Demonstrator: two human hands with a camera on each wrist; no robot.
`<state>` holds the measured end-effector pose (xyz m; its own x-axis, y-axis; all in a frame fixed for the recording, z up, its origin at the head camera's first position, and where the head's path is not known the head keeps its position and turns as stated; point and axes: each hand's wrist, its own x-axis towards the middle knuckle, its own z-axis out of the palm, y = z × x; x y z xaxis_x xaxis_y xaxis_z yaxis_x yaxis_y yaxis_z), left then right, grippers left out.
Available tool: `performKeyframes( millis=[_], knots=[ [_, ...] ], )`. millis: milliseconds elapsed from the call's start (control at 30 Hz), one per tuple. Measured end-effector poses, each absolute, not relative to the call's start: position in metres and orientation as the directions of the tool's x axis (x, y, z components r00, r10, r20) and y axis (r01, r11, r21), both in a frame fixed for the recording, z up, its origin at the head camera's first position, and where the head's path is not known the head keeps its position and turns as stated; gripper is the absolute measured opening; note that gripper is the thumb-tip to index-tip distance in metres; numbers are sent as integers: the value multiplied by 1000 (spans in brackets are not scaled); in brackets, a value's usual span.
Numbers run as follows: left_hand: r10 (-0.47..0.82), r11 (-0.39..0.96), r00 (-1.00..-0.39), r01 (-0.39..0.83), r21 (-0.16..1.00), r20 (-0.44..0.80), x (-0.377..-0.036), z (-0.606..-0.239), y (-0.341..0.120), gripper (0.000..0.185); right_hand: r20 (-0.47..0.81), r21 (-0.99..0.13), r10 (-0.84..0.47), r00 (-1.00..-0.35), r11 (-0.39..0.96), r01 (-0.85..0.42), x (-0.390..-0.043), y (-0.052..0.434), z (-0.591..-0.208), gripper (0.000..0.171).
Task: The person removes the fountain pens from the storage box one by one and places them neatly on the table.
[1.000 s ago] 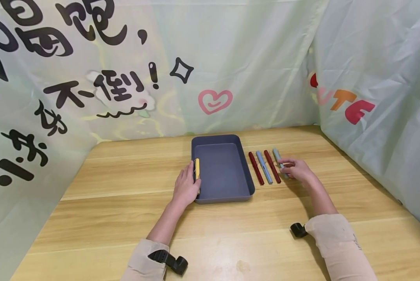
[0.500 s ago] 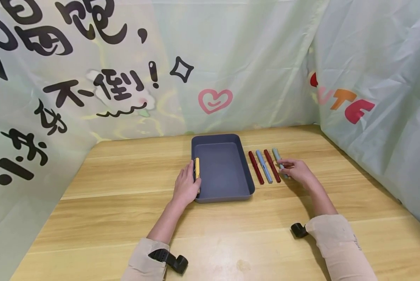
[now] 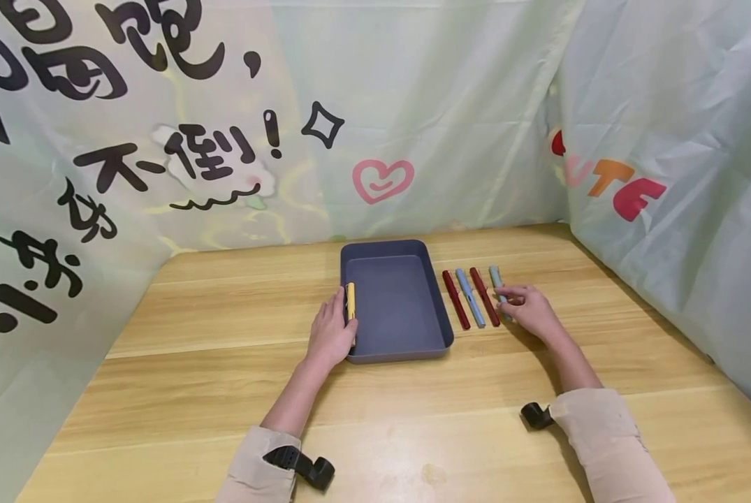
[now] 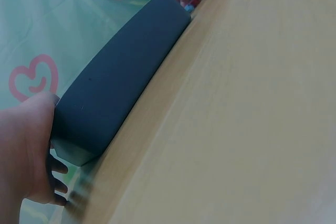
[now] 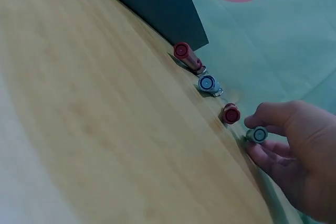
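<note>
A dark blue-grey tray [image 3: 397, 307] stands on the table. My left hand [image 3: 331, 335] grips its left wall, the thumb over the rim and the fingers outside. Inside the tray, a yellow pen [image 3: 351, 300] lies along that wall, partly hidden by the thumb. To the right of the tray, my right hand [image 3: 529, 311] pinches a grey-green pen [image 5: 257, 134] between thumb and fingers, at or close to the table top. Beside it lie a dark red pen [image 3: 485, 297], a light blue pen [image 3: 470, 297] and another dark red pen [image 3: 456, 300], roughly parallel.
A printed fabric curtain [image 3: 463, 126] closes off the back and both sides of the wooden table [image 3: 224, 300]. Each forearm carries a black wrist camera, one on the left [image 3: 317, 473] and one on the right [image 3: 535, 416].
The far end of the grey-green pen has swung slightly right, away from the dark red pen, with the right hand's fingers closing on it. My left hand stays on the tray wall.
</note>
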<state>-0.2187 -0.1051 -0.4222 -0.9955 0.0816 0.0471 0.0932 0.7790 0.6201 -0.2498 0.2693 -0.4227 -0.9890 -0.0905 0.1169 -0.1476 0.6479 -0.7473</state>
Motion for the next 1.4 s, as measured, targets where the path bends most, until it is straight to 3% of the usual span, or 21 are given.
performKeyframes(
  millis=[433,1400],
  knots=[
    [89,775,-994,107,623,60,-219,-422,-105,65,257,-693,-43,-965,688,-215,-249,265,-435,33],
    [94,772,-995,94,628,34,-219,-421,-106,65,292,-690,-30,-956,686,-232,-250,265,-438,31]
  ],
)
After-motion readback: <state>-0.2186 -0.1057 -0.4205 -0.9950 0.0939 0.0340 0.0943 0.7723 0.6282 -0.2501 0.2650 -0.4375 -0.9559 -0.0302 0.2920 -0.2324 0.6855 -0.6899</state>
